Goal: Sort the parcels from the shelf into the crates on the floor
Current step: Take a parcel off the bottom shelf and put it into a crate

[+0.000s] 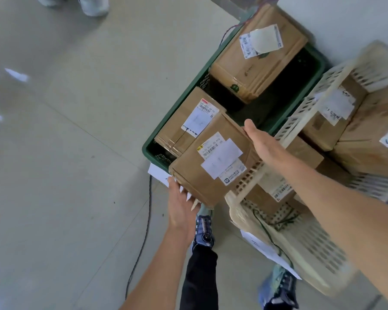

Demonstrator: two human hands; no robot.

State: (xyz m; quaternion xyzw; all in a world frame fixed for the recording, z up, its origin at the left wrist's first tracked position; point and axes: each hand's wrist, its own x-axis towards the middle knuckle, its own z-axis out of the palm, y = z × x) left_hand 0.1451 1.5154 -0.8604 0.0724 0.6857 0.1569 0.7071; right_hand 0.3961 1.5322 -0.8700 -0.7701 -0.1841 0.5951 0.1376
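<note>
nearest the camera, the person's two blue shoes point(203, 229) stood on the pale floor point(65, 153), and a black cable point(143, 233) trailed past the left one. just beyond them, the left hand point(182, 204) gripped the near corner of the held parcel point(211, 166), its fingers curled against the box's lower edge with long pale nails showing. the right hand point(259, 142) clasped the opposite, far side, with the thumb lying on top and the fingers bent over the edge out of sight. the brown cardboard box, labels up, hung tilted between both hands. it was above the near corner of the green crate point(151, 151) and overlapped the rim of the near cream crate point(311, 247) on the right. that cream crate held another labelled box point(276, 191). inside the green crate a small parcel point(186, 128) lay at the near end, partly covered by the held one, and a larger parcel point(255, 61) sat at the far end. further right, a second cream crate point(318, 97) held more boxes point(327, 121). white shoes point(94, 6) showed at the far edge.
</note>
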